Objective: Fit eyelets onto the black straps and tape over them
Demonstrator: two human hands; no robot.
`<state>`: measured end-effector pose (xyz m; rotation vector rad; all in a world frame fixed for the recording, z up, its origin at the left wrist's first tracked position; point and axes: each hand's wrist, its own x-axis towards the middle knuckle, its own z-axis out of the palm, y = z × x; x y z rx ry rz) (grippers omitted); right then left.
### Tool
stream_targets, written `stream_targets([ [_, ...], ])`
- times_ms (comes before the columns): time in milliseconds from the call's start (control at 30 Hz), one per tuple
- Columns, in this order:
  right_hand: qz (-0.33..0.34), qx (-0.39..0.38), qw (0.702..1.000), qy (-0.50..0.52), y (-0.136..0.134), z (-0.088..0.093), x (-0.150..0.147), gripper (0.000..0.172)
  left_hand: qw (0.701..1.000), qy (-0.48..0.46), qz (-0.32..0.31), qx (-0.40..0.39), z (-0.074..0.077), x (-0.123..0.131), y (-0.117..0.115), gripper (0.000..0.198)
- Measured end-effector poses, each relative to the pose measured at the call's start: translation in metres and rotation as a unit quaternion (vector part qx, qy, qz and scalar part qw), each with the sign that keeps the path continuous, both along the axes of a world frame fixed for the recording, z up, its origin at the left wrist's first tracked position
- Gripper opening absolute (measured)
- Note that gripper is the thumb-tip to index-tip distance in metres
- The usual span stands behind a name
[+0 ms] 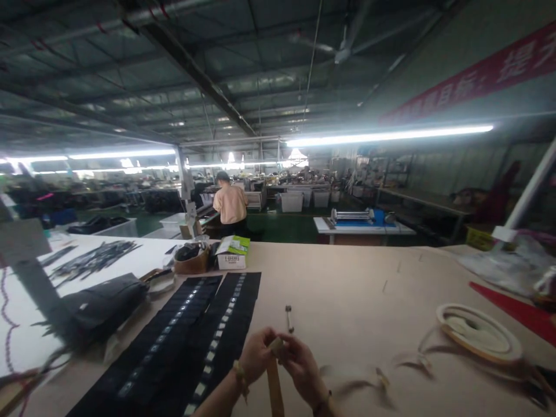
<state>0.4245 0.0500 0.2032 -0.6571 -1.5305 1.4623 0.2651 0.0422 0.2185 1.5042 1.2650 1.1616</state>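
Pinching a narrow tan strap [274,385] at its upper end, the left hand [256,356] and the right hand [302,364] meet near the front edge of the desk, their fingers curled closed around it while its length hangs down below them. Just beyond the hands, a small metal-headed tool [289,318] lies on the bare beige desk [369,278]. Toward the right, curled tan strap offcuts [360,385] lie loose, near a round coil of tan strap [478,333] with a pale centre, and a red triangular sheet [512,307] reaches the desk's right edge.

Left of the hands, long rows of black rectangular pieces [186,341] with small pale labels run from the near edge toward the far edge. Beside them sits a black fabric bundle [104,307], and bunches of dark strips [91,260] lie on a white-topped table [26,330]. At the far edge stand a brown basket [191,260] and a white-and-green carton [232,255].

Across the green floor, a person in a beige shirt [230,204] stands with their back turned. Farther right, a metal roller machine [351,216] sits on a blue-and-white table [360,227]. Long fluorescent tubes [391,136] glare beneath the steel roof, and a red banner [473,75] with pale characters hangs on the right wall.
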Motion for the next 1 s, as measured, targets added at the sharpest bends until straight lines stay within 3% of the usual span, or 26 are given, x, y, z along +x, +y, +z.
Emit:
stream_targets([
  [100, -0.043, -0.004, 0.999, -0.027, 0.001, -0.001, 0.006, 0.049, 0.989, 0.118, 0.074, 0.050, 0.005, -0.006, -0.002, 0.027],
  [167, -0.079, 0.006, 0.995, -0.054, 0.002, -0.002, 0.008, 0.049, 0.983, 0.138, 0.093, 0.072, 0.010, -0.009, -0.004, 0.027],
  [367, -0.139, 0.098, 0.979, -0.115, 0.006, -0.001, 0.005, 0.049, 0.977, 0.185, -0.028, 0.107, 0.031, -0.008, -0.015, 0.020],
  [467, -0.128, 0.116, 0.974, -0.145, 0.006, -0.001, 0.002, 0.047, 0.973, 0.207, -0.021, 0.102, 0.034, -0.009, -0.018, 0.015],
  [733, -0.019, 0.029, 0.992, -0.123, 0.017, -0.022, -0.027, 0.045, 0.974, 0.216, 0.045, 0.054, 0.005, -0.028, -0.013, 0.014],
  [867, -0.016, 0.025, 0.983, -0.183, 0.031, -0.033, -0.040, 0.046, 0.954, 0.280, 0.066, 0.083, -0.011, -0.039, -0.006, 0.017],
  [1000, -0.004, 0.073, 0.962, -0.263, 0.041, -0.036, -0.037, 0.046, 0.916, 0.377, 0.055, 0.121, -0.015, -0.042, 0.002, 0.016],
])
